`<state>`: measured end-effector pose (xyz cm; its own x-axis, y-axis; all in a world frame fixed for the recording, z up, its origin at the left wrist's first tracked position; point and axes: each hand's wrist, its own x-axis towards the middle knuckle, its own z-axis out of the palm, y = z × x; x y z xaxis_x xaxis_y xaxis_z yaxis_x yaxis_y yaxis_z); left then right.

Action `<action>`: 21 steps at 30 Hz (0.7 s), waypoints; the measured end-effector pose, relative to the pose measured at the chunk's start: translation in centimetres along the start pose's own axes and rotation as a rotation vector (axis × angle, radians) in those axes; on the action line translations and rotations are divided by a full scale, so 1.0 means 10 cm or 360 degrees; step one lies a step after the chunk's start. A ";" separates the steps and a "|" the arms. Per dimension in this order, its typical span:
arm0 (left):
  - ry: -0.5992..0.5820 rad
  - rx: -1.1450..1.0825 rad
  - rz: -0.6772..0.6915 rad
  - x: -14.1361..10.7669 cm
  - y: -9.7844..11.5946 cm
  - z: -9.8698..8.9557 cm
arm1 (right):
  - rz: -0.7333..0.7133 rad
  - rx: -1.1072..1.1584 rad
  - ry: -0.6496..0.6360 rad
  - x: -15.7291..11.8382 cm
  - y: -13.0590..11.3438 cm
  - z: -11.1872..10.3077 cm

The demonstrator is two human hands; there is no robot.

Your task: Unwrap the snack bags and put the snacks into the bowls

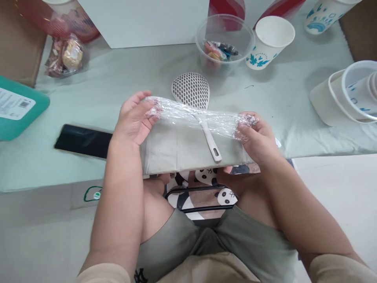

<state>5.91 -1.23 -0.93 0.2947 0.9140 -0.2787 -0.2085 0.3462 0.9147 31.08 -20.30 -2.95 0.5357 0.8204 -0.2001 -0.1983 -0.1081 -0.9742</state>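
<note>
A crinkled sheet of clear plastic film [176, 112] stretches between my two hands, above the near part of the table. My left hand [134, 116] pinches its left end, and my right hand [255, 131] grips the bunched right end. Behind and partly under the film lies a light grey skimmer [191, 89]. Its perforated head points away from me and its slotted handle comes toward the table's near edge. The film covers the neck of the skimmer, which shows through it.
A phone [84, 140] lies left of my left forearm, near a green container [20, 108]. Farther back are wrapped snacks [66, 57], a clear plastic tub [225, 43] with small colourful items, and a paper cup [271, 43]. White buckets [326, 98] holding cups stand at right.
</note>
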 end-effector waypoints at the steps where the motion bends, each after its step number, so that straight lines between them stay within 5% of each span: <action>1: -0.0081 0.0060 -0.0050 -0.01 -0.01 0.00 | 0.0010 0.0056 0.0018 0.01 0.00 0.01; 9: -0.0262 0.0306 -0.0163 -0.03 -0.06 -0.01 | 0.0060 0.0066 0.0055 0.08 0.02 0.04; 21: -0.0002 0.0450 -0.0150 -0.08 0.00 0.09 | -0.0236 -0.0147 0.0123 0.11 0.14 0.01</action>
<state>6.50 -2.09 -0.43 0.3014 0.8804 -0.3661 0.0878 0.3567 0.9301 31.32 -19.50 -4.48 0.6158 0.7858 -0.0576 -0.0381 -0.0434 -0.9983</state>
